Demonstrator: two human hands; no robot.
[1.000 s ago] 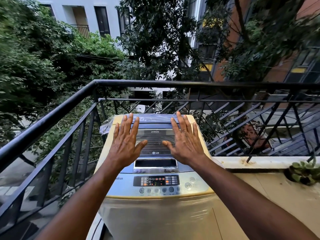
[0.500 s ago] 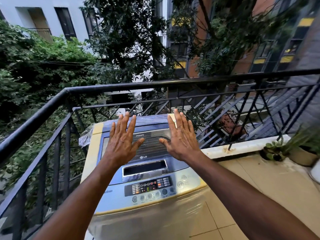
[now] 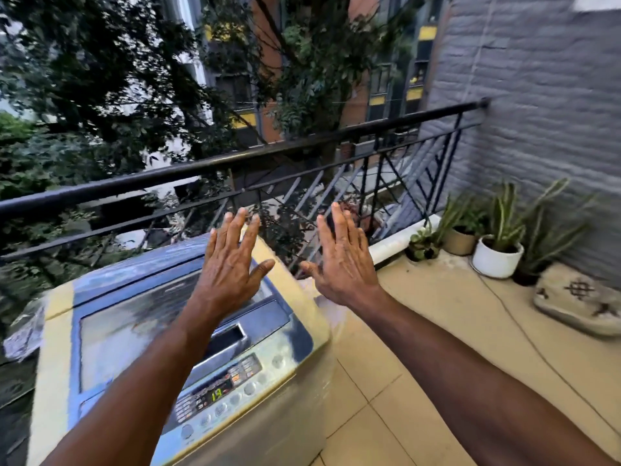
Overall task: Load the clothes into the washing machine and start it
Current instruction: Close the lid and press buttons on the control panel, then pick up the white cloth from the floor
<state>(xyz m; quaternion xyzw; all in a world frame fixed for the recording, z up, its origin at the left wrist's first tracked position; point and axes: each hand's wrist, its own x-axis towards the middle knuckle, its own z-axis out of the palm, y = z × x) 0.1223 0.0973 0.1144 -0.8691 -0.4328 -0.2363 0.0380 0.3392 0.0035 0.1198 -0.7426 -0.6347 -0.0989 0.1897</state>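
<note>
Standing at the balcony's left, the washing machine (image 3: 174,338) has its lid down, so the left hand (image 3: 232,274) hovers flat above it, its grip empty, and the right hand (image 3: 342,264) hangs splayed over tiles, no clothes visible.

Both arms extend forward from 6 o'clock toward 12 o'clock, forearms bare. Left hand (image 3: 232,267): palm down, fingers straight and slightly spread, thumb pointing toward 3 o'clock. Right hand (image 3: 344,260): palm down, fingers straight, thumb pointing toward 9 o'clock. Neither hand holds anything.
</note>
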